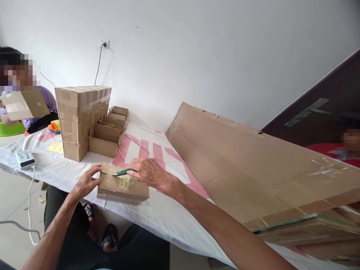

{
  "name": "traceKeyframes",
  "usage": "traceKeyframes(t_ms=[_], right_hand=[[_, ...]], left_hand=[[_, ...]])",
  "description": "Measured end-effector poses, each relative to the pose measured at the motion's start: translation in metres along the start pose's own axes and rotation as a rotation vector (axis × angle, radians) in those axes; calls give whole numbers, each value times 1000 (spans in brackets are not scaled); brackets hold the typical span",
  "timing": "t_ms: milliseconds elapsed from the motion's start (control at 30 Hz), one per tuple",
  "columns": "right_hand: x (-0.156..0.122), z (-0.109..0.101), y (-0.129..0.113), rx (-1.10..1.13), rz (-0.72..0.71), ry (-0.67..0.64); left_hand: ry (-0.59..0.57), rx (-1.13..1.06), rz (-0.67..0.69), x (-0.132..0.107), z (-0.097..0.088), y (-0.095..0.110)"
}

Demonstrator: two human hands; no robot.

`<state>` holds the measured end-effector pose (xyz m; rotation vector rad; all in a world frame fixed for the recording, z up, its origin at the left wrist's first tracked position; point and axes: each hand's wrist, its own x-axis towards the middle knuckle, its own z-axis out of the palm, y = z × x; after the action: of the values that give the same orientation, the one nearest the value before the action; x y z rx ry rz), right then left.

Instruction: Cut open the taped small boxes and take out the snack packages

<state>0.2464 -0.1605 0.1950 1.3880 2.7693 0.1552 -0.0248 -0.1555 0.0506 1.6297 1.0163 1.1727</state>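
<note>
In front of me a taped cardboard box (pixel 118 192) lies near the front edge of the cloth-covered table. My right hand (pixel 150 173) is closed around a green utility knife (pixel 125 171), whose tip lies at the seam between the top flaps. Yellowish clear tape (pixel 124 182) crosses that seam. At the box's left end my left hand (pixel 87 182) grips the edge, with bent fingers on the flap and the side. Part of the box's right end is hidden behind my right hand.
Taped boxes (pixel 73 129) stand stacked at the left, beside a row of open boxes (pixel 104 144). A large cardboard sheet (pixel 239 161) slants along the right. A white power device (pixel 25 160) with a cable sits left. Another person holds a box (pixel 24 105).
</note>
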Motion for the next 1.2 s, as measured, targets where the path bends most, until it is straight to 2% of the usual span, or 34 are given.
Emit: traceKeyframes(t_ms=[200, 400, 500, 600, 667, 767, 900, 967, 1067, 1133, 1200], right_hand=[[-11, 8, 17, 5, -29, 21], [-37, 12, 45, -26, 70, 29], [-60, 10, 69, 117, 94, 102], [-86, 19, 93, 374, 152, 275], [-101, 42, 106, 521, 240, 420], [-116, 108, 114, 614, 395, 554], [-125, 212, 108, 567, 566, 555], [-128, 250, 102, 494, 622, 516], [-130, 279, 97, 402, 670, 447], [-128, 282, 96, 382, 674, 418], [-121, 275, 94, 416, 670, 449]], left_hand=[[-8, 60, -9, 2, 0, 1], [0, 96, -3, 5, -3, 2], [9, 83, -7, 6, -4, 2], [16, 80, -13, 8, -4, 3], [13, 96, -3, 11, -5, 4], [-2, 126, 6, 15, -8, 4], [-53, 149, -41, 19, -17, 1], [-78, 148, -88, 19, -23, 0], [-145, 159, -122, 18, -30, 0], [-184, 188, -119, 19, -33, 0], [-204, 224, -119, 20, -34, 1]])
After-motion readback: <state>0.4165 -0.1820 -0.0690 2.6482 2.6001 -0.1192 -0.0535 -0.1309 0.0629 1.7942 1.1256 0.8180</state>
